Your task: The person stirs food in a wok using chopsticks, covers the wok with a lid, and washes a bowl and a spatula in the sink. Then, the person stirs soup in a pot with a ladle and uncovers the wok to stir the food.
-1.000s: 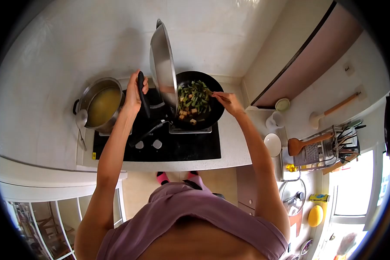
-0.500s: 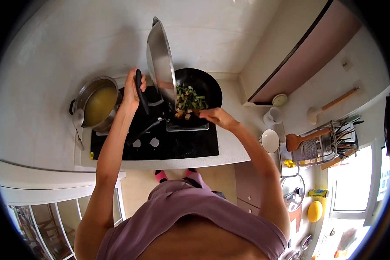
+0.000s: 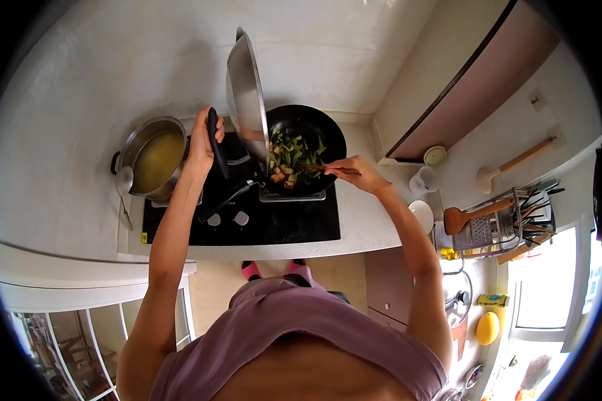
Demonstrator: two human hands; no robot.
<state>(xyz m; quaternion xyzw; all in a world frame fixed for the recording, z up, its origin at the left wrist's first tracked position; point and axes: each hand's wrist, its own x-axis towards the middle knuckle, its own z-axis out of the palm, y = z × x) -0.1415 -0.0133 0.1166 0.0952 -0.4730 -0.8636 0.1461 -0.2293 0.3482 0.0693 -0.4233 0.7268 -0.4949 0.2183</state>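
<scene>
My left hand [image 3: 203,139] is closed around the black handle of a large metal lid [image 3: 249,100]. The lid stands tipped up on edge, along the left side of a black wok [image 3: 329,137]. Chopped green vegetables [image 3: 289,148] and pale browned cubes [image 3: 287,179] lie in the wok. Thin wooden chopsticks [image 3: 341,170] are pinched in my right hand [image 3: 361,175] at the wok's right rim, their tips among the food.
Left on the black hob [image 3: 281,227] stands a steel pot [image 3: 155,160] of yellowish liquid, with a ladle [image 3: 124,179] at its rim. The wok's handle [image 3: 231,197] points toward me. At right are a white bowl [image 3: 421,215], a cup [image 3: 422,180] and a utensil rack [image 3: 495,227].
My right hand has moved right and slightly up, and more of the chopsticks shows. The food in the wok has shifted. My left hand still holds the lid up.
</scene>
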